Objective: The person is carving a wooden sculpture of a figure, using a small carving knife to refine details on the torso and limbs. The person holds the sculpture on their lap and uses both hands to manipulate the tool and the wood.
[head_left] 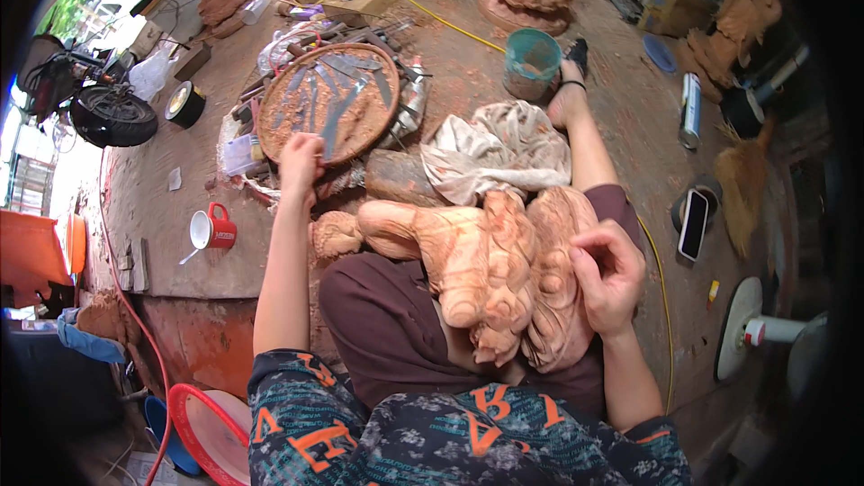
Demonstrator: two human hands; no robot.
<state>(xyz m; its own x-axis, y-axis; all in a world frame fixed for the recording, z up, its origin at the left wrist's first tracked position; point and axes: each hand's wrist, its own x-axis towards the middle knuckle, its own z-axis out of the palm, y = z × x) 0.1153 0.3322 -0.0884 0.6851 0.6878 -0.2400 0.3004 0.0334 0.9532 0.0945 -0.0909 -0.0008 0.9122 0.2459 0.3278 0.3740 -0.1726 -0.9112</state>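
Carved wooden figure (459, 256): laid across the lap (373, 310), long axis left to right, wider end beside the right hand (614, 274). Left hand (301, 162): placed by the round tray (261, 117). Fingers: curled on both; whether anything is pinched cannot be told.

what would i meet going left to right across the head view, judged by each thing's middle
Motorcycle wheel, red mug, left hand, wooden carving, right hand, blue-and-white can, straw broom.
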